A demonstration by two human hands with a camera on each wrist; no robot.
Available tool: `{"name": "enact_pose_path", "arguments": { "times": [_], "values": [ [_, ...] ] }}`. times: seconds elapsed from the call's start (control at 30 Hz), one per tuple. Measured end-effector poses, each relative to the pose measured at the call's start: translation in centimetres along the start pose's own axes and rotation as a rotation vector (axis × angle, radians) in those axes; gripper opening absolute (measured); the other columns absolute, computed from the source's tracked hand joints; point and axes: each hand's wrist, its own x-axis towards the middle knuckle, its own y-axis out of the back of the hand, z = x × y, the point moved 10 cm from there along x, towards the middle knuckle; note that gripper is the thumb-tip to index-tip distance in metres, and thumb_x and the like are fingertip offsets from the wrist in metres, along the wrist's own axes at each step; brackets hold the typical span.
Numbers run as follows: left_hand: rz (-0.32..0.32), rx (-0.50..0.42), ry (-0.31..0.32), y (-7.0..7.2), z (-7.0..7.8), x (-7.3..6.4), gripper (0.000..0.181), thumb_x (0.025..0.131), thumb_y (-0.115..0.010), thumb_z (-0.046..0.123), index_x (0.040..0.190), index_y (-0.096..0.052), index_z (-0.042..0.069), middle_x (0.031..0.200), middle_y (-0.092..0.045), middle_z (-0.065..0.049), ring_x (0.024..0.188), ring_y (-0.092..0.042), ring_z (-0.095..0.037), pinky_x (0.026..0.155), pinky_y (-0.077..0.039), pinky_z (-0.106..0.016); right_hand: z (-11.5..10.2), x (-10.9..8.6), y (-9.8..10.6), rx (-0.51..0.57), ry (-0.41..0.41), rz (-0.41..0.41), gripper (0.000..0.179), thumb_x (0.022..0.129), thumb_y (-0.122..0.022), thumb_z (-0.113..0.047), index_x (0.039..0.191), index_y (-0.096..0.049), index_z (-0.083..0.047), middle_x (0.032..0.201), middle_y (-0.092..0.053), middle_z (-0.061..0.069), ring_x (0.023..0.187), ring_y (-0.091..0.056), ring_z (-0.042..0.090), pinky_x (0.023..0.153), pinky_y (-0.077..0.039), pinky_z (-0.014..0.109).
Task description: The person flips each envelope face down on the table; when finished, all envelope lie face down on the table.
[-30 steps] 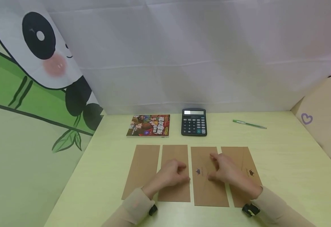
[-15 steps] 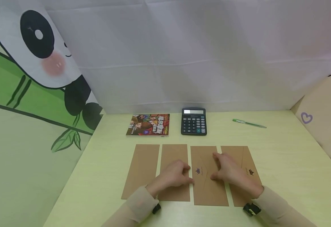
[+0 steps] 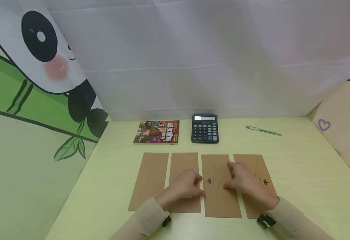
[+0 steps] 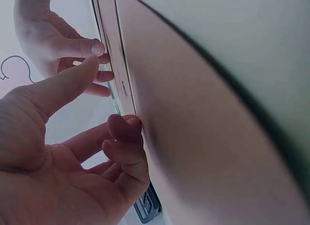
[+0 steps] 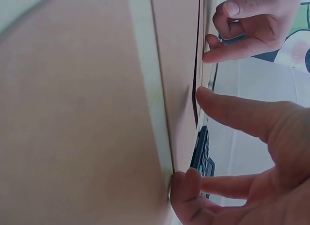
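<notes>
Several brown paper envelopes lie in a row in the head view. The two on the left, an outer envelope [image 3: 150, 180] and an inner envelope [image 3: 184, 161], are plain side up. To their right, an inner envelope [image 3: 220, 206] shows its flap and a printed crown, as does the far-right envelope [image 3: 254, 163]. My left hand [image 3: 184, 185] is over the inner left envelope, fingertips at the left edge of the crowned inner one. My right hand [image 3: 244, 180] has its fingertips at that envelope's right side, thumb over its face. In both wrist views, thumb and fingers stand apart with nothing between them.
Behind the envelopes stand a colourful book [image 3: 156, 132], a black calculator [image 3: 205, 129] and a green pen [image 3: 263, 130], all lying on the pale table [image 3: 301, 173]. A white cloth [image 3: 193, 60] hangs along the back edge.
My left hand has moved right, its fingertips coming to the crowned inner envelope's left edge. My right hand has shifted slightly right. The envelopes lie as before.
</notes>
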Motion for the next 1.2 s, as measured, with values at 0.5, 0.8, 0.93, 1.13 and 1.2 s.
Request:
{"name": "enact_pose_path", "arguments": {
  "times": [0.5, 0.8, 0.93, 1.13, 1.2],
  "values": [
    [-0.016, 0.003, -0.016, -0.2, 0.3, 0.1, 0.052, 0.073, -0.084, 0.030, 0.111, -0.069, -0.001, 0.086, -0.055, 0.000, 0.074, -0.045, -0.016, 0.066, -0.037, -0.026, 0.3, 0.1, 0.4, 0.079, -0.059, -0.035, 0.081, 0.072, -0.084, -0.028, 0.130, -0.046, 0.013, 0.121, -0.056, 0.027, 0.106, -0.055, 0.037, 0.087, -0.045, 0.050],
    [0.009, 0.022, 0.003, -0.4, 0.5, 0.1, 0.049, 0.071, -0.085, 0.025, 0.110, -0.070, -0.001, 0.089, -0.055, 0.000, 0.072, -0.045, -0.015, 0.065, -0.039, -0.025, 0.7, 0.1, 0.8, 0.117, -0.059, -0.048, 0.079, 0.072, -0.084, -0.027, 0.129, -0.047, 0.015, 0.121, -0.055, 0.028, 0.106, -0.054, 0.038, 0.088, -0.044, 0.050],
    [0.006, 0.016, 0.006, -0.4, 0.6, 0.0, 0.049, 0.072, -0.085, 0.025, 0.110, -0.069, -0.001, 0.086, -0.052, 0.000, 0.073, -0.044, -0.016, 0.064, -0.038, -0.025, 0.8, 0.1, 0.8, 0.126, -0.063, -0.045, 0.080, 0.072, -0.084, -0.026, 0.130, -0.046, 0.014, 0.122, -0.055, 0.027, 0.107, -0.054, 0.038, 0.088, -0.044, 0.050],
    [0.008, 0.027, -0.002, -0.4, 0.7, -0.1, 0.049, 0.071, -0.085, 0.026, 0.109, -0.070, -0.001, 0.086, -0.051, -0.001, 0.073, -0.044, -0.015, 0.064, -0.038, -0.025, 1.0, 0.0, 0.8, 0.161, -0.058, -0.043, 0.080, 0.072, -0.085, -0.024, 0.130, -0.045, 0.015, 0.115, -0.058, 0.026, 0.101, -0.057, 0.036, 0.084, -0.048, 0.047],
    [0.005, 0.024, 0.003, -0.3, 0.7, -0.1, 0.049, 0.071, -0.085, 0.026, 0.109, -0.070, -0.001, 0.086, -0.052, -0.001, 0.073, -0.044, -0.015, 0.065, -0.037, -0.025, 1.0, 0.0, 1.0, 0.173, -0.049, -0.041, 0.080, 0.071, -0.085, -0.023, 0.129, -0.045, 0.015, 0.110, -0.061, 0.023, 0.097, -0.059, 0.033, 0.081, -0.049, 0.046]
  ]
}}
